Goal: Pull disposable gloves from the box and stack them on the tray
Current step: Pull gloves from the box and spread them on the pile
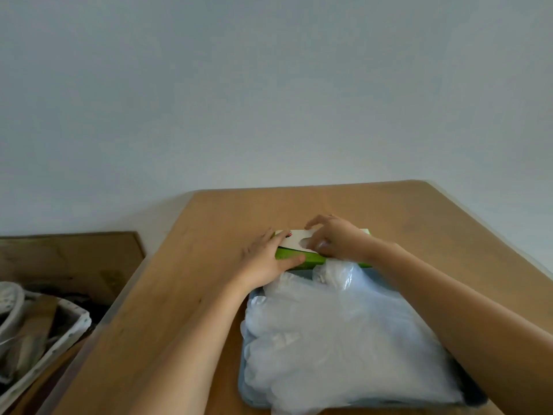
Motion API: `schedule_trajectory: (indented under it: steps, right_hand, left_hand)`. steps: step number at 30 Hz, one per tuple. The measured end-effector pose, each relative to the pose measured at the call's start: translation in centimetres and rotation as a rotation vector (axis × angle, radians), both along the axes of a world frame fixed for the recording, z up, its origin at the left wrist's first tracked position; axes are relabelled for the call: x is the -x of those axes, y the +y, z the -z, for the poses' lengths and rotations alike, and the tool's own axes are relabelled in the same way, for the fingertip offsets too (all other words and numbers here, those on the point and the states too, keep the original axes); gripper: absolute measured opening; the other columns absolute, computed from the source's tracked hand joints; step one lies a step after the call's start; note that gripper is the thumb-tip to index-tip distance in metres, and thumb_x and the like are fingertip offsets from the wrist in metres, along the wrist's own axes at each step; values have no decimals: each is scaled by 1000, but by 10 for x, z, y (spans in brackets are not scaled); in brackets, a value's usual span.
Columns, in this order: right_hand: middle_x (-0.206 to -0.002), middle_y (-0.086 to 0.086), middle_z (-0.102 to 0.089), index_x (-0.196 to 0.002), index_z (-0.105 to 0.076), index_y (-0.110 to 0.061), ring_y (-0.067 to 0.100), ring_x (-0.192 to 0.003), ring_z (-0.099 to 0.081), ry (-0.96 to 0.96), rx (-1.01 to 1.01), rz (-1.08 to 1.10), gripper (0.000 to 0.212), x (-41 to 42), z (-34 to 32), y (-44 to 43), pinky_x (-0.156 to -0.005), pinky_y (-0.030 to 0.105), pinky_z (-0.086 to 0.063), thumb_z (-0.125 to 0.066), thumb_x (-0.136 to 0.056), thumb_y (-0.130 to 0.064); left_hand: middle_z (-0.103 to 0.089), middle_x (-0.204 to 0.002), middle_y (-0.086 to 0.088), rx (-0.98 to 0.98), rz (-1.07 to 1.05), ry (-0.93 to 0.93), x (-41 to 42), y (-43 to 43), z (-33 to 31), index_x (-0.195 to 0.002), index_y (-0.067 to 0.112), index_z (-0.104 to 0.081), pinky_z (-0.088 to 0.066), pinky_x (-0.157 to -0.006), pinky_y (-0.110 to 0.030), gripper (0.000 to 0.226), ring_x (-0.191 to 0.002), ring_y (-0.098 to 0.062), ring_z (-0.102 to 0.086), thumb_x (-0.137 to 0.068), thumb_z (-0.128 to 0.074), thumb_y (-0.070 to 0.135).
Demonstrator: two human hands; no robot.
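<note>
A green and white glove box [294, 248] lies on the wooden table just beyond a blue tray [248, 390]. A thick pile of clear plastic gloves [338, 339] covers the tray. My left hand [267, 259] holds the box's left end, thumb along its green front side. My right hand [335, 238] is over the box's top opening, fingers curled and pinching a clear glove [321, 244] there. Another crumpled glove [338, 272] stands up at the pile's far edge, just under my right wrist.
The wooden table [191, 295] ends at a pale wall behind the box. Lower left, beyond the table edge, a basket [45, 339] of clutter and a flat brown board [68, 259] lie on the floor.
</note>
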State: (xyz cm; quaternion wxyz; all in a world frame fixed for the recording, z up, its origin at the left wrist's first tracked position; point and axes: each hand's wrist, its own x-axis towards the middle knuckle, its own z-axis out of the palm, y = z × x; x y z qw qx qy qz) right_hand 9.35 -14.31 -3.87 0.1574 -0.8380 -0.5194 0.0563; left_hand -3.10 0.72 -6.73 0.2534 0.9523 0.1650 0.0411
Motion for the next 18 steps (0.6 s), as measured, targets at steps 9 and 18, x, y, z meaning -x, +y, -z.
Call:
schedule_trajectory:
  steps: [9,18]
  right_hand:
    - [-91,-8,-64,-73,-73,-16,10,-79,-57,175,-311,112,8,-9,4,-13,-75,21,-40,-74,-79,-11]
    - [-67,3,-68,-71,-69,-13,1,-51,-51,329,-474,357,13,-17,-4,-27,-54,12,-40,-70,-83,-11]
  left_hand:
    - [-16,-157,7,-78,7,10,-2,3,3,-149,37,-24,-22,-114,-45,73,-141,-23,-26,-86,-47,66]
    - [-22,-154,4,-36,20,32,-2,6,0,-146,36,-29,-22,-114,-47,72,-139,-23,-28,-85,-50,66]
